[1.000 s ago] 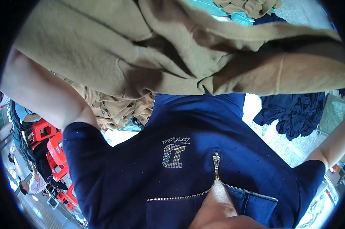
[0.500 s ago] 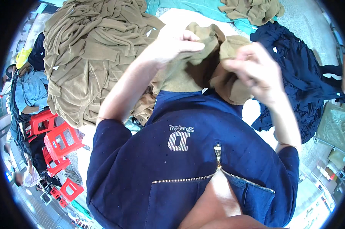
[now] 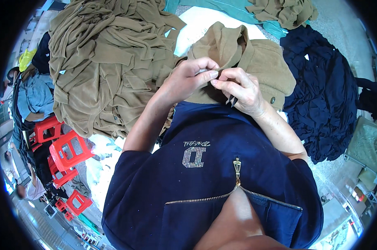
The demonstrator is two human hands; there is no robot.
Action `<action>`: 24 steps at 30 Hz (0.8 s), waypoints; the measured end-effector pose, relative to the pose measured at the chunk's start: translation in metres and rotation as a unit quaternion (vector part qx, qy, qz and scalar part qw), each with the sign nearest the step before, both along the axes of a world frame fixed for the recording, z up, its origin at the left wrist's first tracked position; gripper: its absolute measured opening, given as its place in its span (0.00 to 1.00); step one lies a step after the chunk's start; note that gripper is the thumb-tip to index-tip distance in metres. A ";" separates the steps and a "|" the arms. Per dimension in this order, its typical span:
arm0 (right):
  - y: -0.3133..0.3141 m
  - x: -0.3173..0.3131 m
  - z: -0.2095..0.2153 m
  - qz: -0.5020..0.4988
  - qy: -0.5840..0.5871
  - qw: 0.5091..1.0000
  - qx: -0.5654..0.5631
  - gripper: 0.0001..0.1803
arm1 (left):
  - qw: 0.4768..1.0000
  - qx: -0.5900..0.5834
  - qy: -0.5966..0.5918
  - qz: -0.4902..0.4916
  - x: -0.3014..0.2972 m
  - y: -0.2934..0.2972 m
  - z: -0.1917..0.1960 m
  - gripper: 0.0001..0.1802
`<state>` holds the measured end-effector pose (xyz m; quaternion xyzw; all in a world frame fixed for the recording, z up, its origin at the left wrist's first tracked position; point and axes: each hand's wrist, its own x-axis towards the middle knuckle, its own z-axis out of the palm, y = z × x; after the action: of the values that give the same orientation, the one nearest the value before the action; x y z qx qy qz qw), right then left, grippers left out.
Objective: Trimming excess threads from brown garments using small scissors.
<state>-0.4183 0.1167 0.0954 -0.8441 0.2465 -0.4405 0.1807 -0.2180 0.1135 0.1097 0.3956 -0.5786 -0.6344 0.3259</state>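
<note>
Spread at upper centre of the frame, folded over on itself, with a round dark button near the lower right edge: tan-brown soft-cloth garment. Held at a raised edge by the left hand, thumb and forefinger pinched together. Just beside, almost touching fingertip to fingertip, right hand, narrowly closed, with a slim black pointed tool poking out beneath curled fingers; too small to tell what lies between the fingertips. Below, across the lower centre, dark navy short-sleeved top with gold-coloured metal zip. At upper left, large heap of crumpled brown cloth; at right, heap of crumpled dark navy cloth. Along the top edge, teal sheet and smaller brown cloth bundle. Far left, red plastic stools beside light blue cloth.
</note>
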 end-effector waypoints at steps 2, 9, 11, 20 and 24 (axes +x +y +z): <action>-0.002 0.000 -0.002 0.012 -0.007 1.000 0.019 0.10 | 0.998 -0.016 -0.053 0.002 0.002 0.001 0.003 0.07; 0.004 0.004 -0.010 0.017 -0.049 0.992 0.114 0.13 | 0.986 -0.147 -0.075 -0.020 0.007 0.002 -0.009 0.14; 0.004 0.001 -0.009 -0.006 -0.049 0.991 0.125 0.15 | 0.974 -0.198 -0.111 -0.010 0.002 0.003 -0.005 0.15; -0.009 0.002 -0.004 -0.075 -0.068 0.975 0.195 0.12 | 0.924 -0.305 -0.222 0.059 -0.011 -0.004 0.013 0.15; -0.018 0.002 -0.007 -0.066 -0.172 0.946 0.267 0.08 | 0.919 -0.323 -0.217 0.064 -0.009 -0.014 0.011 0.15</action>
<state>-0.4167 0.0987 0.0881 -0.6577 0.3759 -0.5081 0.4098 -0.2272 0.0994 0.1211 0.4329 -0.7818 -0.2894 0.3429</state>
